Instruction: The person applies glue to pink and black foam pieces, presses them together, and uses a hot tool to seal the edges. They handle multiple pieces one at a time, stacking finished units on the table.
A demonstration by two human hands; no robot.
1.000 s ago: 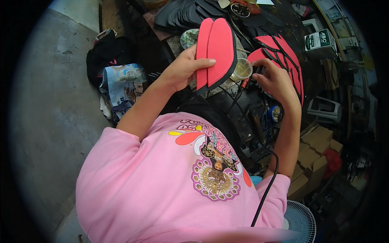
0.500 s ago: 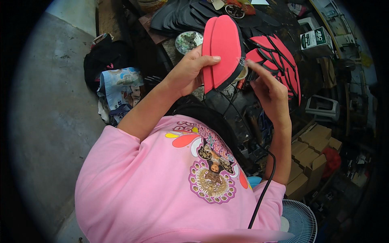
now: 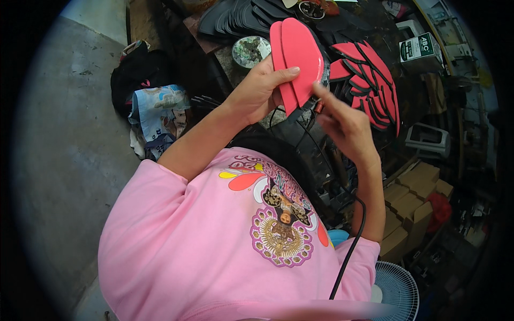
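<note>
My left hand (image 3: 261, 90) is closed on a pair of overlapping red shoe soles (image 3: 301, 56) with black undersides, its thumb lying across the red faces. They are held up tilted above the cluttered bench. At the right edge of the front sole, the index fingertip of my right hand (image 3: 347, 125) touches the rim, where a wet, shiny smear shows. The other right fingers are loosely bent and nothing can be seen in them. Just beyond that hand lies a fanned stack of red and black soles (image 3: 369, 80).
Black sole pieces (image 3: 230, 21) are piled at the back, near a round tub with a crusted top (image 3: 250, 52). A green-and-white can (image 3: 420, 53) stands far right. Cardboard boxes (image 3: 412, 208) and a fan (image 3: 396, 291) are at right. A black cable (image 3: 356, 241) hangs beside my right arm.
My right index finger has come down and left onto the front sole's edge, where a shiny smear now shows on the red face. My left hand still holds the soles, slightly shifted.
</note>
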